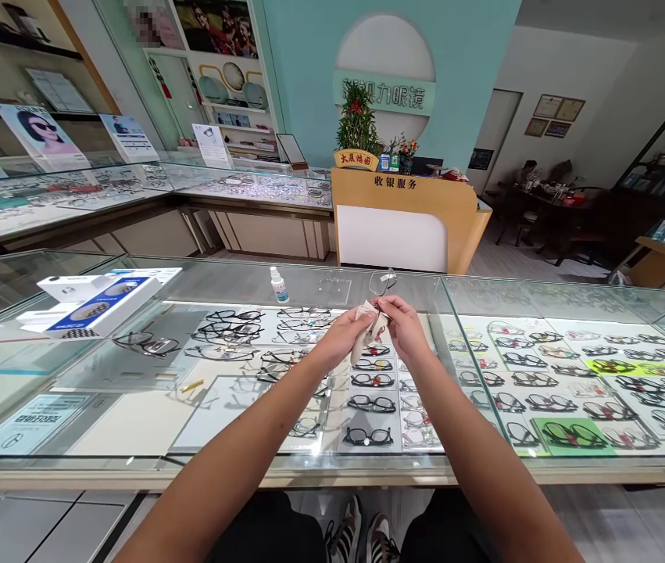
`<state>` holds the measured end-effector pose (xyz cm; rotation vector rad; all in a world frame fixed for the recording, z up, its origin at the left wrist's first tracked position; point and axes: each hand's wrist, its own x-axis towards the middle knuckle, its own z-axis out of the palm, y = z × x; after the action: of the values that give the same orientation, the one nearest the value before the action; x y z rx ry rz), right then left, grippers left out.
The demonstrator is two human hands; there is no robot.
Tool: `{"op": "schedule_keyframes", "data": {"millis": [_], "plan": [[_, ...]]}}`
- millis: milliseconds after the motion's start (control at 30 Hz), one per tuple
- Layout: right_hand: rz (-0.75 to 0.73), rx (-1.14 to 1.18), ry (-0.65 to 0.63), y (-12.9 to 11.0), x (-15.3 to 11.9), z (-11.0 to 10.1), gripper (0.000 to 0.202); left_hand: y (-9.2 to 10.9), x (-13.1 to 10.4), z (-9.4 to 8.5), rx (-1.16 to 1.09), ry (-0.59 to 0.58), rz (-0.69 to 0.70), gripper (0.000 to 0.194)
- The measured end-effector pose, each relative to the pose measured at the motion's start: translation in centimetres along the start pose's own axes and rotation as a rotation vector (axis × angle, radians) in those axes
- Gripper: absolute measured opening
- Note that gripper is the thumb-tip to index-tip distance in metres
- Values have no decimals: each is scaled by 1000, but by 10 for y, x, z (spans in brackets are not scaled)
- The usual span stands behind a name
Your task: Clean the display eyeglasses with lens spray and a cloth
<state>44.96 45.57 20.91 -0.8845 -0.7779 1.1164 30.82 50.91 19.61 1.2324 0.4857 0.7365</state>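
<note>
To the right of the bottle (279, 286), a cloth (360, 342) is pinched by the left hand (337, 338) and right hand (405, 327), draping nearer the left.

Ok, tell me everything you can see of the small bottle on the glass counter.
The bottle is small and whitish, plastic by its look, with a white cap narrower than the body. A label with blue on it sits low on the front, its print too small to read. It stands upright on the glass counter, beyond and left of the left hand, which does not touch it. Its fill level I cannot tell.
</note>
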Motion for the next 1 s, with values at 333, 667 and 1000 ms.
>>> {"op": "schedule_keyframes", "data": {"millis": [333, 667, 1000], "plan": [[-130, -131, 7, 1, -3, 4, 26, 6, -2, 12, 26, 110, 69, 44], [-69, -21, 29, -2, 1, -1, 23, 7, 2, -9, -140, 49, -109, 45], [-71, -68, 0, 2, -1, 1, 30, 2, -1, 0, 24, -45, 50, 50]]}}
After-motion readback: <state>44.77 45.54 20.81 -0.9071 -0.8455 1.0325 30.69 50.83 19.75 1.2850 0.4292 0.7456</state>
